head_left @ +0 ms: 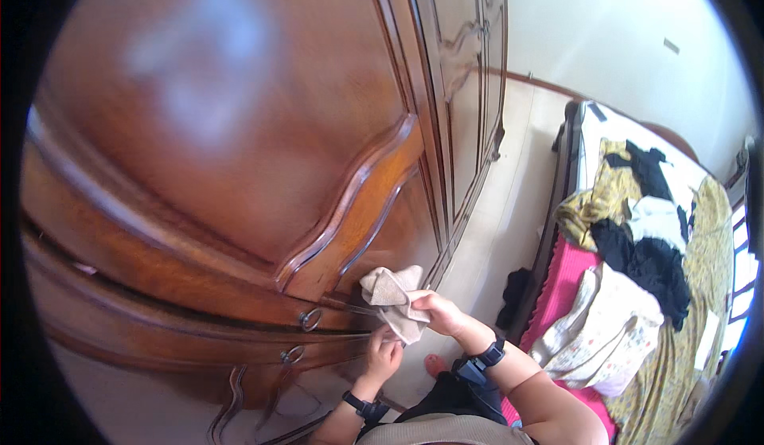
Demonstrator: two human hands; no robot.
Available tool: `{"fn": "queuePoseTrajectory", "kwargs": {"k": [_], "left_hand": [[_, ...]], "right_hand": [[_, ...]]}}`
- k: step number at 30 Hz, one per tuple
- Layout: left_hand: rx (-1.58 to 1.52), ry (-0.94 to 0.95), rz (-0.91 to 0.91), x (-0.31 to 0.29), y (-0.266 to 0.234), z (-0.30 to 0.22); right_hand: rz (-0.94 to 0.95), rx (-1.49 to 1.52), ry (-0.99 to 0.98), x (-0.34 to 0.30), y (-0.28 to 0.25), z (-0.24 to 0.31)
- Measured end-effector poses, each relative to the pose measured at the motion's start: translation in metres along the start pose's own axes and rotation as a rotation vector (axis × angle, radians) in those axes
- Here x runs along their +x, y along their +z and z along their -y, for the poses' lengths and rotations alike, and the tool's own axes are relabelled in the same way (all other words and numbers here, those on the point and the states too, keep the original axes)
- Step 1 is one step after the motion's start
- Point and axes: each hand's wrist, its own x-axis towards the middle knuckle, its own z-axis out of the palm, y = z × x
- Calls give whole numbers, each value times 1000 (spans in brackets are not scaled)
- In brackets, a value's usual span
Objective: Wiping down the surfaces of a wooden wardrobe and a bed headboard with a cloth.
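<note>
A crumpled beige cloth (390,290) is bunched up in front of the wooden wardrobe (263,126), close to its drawers. Gripping its right side is my right hand (440,311), closed with the thumb on top of the fabric. My left hand (384,355) pinches the lower edge of the same cloth, its fingers partly hidden. Dark bands circle both my wrists. Just left of the cloth are two drawer fronts with metal ring pulls, the upper ring pull (310,319) and the lower ring pull (292,354).
To the right stands a bed (569,282) with a pink cover and heaped clothes: a white floral cloth (597,325), black garments (649,274) and a yellow patterned sheet (668,389). A dark bundle (516,295) lies on the tiled floor (497,230) beside it.
</note>
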Motion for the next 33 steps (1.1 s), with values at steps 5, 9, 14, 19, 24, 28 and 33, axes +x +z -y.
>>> {"fn": "queuePoseTrajectory", "kwargs": {"k": [5, 9, 14, 19, 24, 28, 33], "left_hand": [[-262, -172, -113, 58, -28, -23], [-20, -10, -165, 80, -55, -33], [-47, 87, -130, 85, -62, -27], [-25, 143, -77, 90, -65, -27], [17, 145, -75, 86, -62, -25], [58, 170, -81, 91, -61, -30], [80, 200, -58, 95, -51, -29]], "right_hand": [[134, -1689, -571, 22, 110, 82], [-371, -2049, -957, 72, 110, 103], [-580, -1758, -1368, 127, 82, 167], [-840, -2026, -1079, 164, 71, 248], [-814, -1839, -1358, 162, 140, 308], [-1020, -1780, -1272, 179, 123, 312], [-1149, -1749, -1016, 178, -22, 246]]}}
